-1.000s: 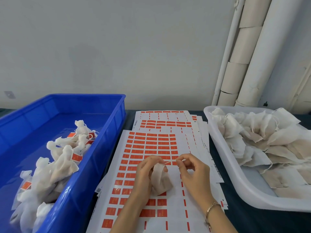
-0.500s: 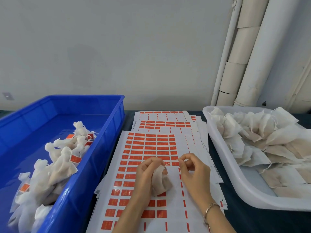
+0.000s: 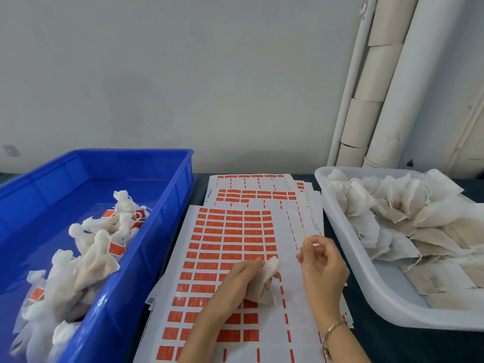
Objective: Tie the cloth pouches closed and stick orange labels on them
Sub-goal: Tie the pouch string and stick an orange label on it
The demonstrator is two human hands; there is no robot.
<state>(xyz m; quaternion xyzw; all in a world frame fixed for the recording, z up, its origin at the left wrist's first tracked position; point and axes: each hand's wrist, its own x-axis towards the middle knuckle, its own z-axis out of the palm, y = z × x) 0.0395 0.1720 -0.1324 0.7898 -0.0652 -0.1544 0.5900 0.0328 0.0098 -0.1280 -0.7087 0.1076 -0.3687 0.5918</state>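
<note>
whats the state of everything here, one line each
small white cloth pouch: neck gathered, no label visible
left hand: grips the pouch
right hand: pinches the thin string
blue plastic crate: holds tied pouches, labelled
white plastic tray: holds untied pouches, flat
top sheet of orange labels: partly peeled, right columns gone

Dark bench (image 3: 392,347), far edge against wall. Label sheets (image 3: 288,260) fanned in loose stack at centre, lying flat on bench. Top sheet: rows of orange labels (image 3: 230,231) on left part, right part mostly peeled bare. Lower sheets poke out beyond top sheet's far and right edges. Blue bin (image 3: 146,258) just left of sheets, narrow strip of bench showing between them at far end. White tray (image 3: 387,305) just right of sheets, standing askew to them, near corner over bench.
</note>
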